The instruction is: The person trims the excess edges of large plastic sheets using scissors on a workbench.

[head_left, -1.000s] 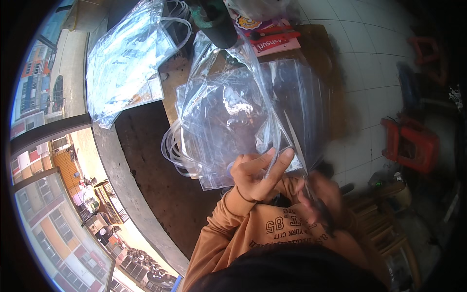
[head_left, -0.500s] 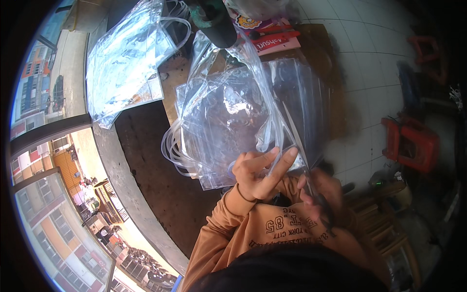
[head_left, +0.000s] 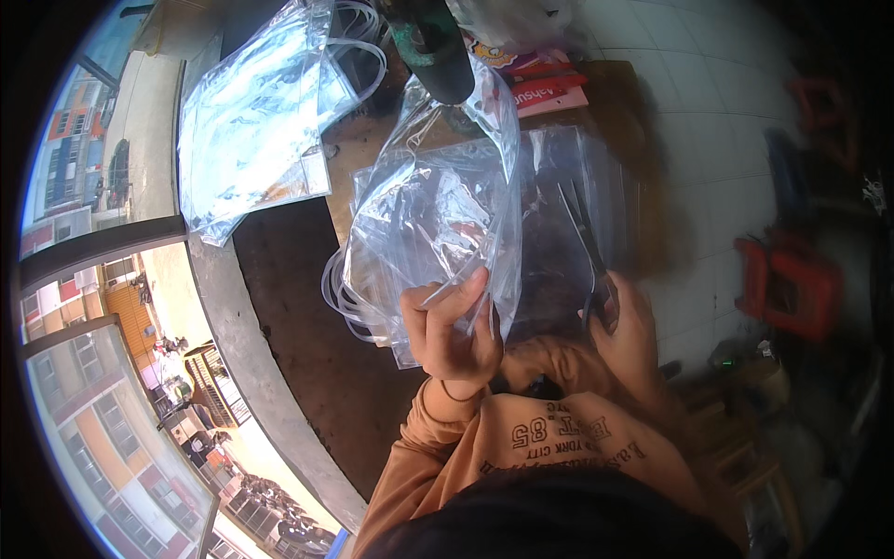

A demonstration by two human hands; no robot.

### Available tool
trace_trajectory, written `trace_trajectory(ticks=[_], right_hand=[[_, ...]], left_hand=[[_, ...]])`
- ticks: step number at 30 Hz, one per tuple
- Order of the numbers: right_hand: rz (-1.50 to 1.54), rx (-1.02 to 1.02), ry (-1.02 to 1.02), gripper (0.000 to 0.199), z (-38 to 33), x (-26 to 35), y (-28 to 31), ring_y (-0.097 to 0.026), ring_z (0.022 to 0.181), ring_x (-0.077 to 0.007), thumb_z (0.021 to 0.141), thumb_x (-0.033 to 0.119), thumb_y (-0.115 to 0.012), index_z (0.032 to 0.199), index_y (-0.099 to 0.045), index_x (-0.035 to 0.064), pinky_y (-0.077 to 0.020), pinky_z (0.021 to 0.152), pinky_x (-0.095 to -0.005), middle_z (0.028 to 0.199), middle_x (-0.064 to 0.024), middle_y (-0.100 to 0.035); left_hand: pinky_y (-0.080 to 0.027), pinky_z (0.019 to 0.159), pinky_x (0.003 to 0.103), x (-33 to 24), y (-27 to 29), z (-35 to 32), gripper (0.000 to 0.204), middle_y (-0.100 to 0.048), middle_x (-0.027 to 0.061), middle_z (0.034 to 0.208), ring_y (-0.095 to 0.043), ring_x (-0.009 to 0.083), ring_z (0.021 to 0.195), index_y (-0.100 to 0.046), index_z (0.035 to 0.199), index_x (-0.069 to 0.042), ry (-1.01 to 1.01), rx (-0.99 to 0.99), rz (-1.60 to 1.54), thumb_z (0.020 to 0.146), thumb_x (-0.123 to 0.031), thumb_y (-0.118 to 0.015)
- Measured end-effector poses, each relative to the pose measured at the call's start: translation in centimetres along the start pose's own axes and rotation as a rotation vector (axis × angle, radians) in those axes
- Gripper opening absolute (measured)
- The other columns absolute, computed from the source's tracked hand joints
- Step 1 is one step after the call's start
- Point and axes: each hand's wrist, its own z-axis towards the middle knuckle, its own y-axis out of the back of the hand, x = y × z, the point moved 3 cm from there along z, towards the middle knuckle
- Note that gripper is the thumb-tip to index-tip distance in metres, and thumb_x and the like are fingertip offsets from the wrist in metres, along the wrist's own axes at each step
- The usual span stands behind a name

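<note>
My left hand (head_left: 451, 337) is closed in a pinch on the edge of a clear plastic sheet or bag (head_left: 424, 210), with a narrow strip of it standing up at the fingertips. In my right hand (head_left: 626, 328) is a pair of dark-handled scissors (head_left: 584, 233), its blades slightly parted and pointing away from me, to the right of the pinched plastic. Beneath the held piece lies a stack of clear plastic sheets (head_left: 573, 210). Loops of clear plastic tubing or strip (head_left: 337, 296) stick out at the stack's left side.
More clear plastic bags with loop handles (head_left: 256, 121) lie at the far left. A dark, worn cylindrical machine part (head_left: 433, 51) overhangs the far side of the brown table (head_left: 643, 121). Beside it are red-and-pink packages (head_left: 549, 93). A red stool (head_left: 792, 289) stands on the tiled floor at right.
My left hand has shifted left and closed from spread fingers into a pinch on the plastic. The scissors have moved away from the plastic, slightly to the right.
</note>
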Motion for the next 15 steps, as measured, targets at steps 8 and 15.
trace_trajectory(ticks=[8, 15], right_hand=[[-0.469, 0.106, 0.050, 0.047, 1.2, 3.8, 0.0, -0.055, 0.091, -0.0271, 0.077, 0.021, -0.066, 0.118, -0.050, 0.0018, -0.0495, 0.073, -0.0335, 0.096, -0.0143, -0.054], [0.104, -0.419, 0.907, 0.022, 4.5, 12.7, 5.2, -0.058, 0.089, -0.0155, 0.078, 0.016, -0.062, 0.099, -0.062, 0.0076, -0.0460, 0.073, -0.0305, 0.100, -0.0054, -0.055]], left_hand=[[-0.035, 0.066, 0.028, 0.0, 1.1, -0.2, 0.014, -0.054, 0.0085, 0.066, -0.045, 0.0185, 0.064, -0.062, 0.086, 0.006, 0.104, 0.004, -0.056, 0.080, -0.001, -0.051], [-0.037, 0.055, 0.027, -0.4, 2.2, -0.4, 0.032, -0.054, 0.0082, 0.072, -0.045, 0.0193, 0.060, -0.065, 0.092, -0.001, 0.019, 0.009, -0.059, 0.062, 0.006, -0.057]])
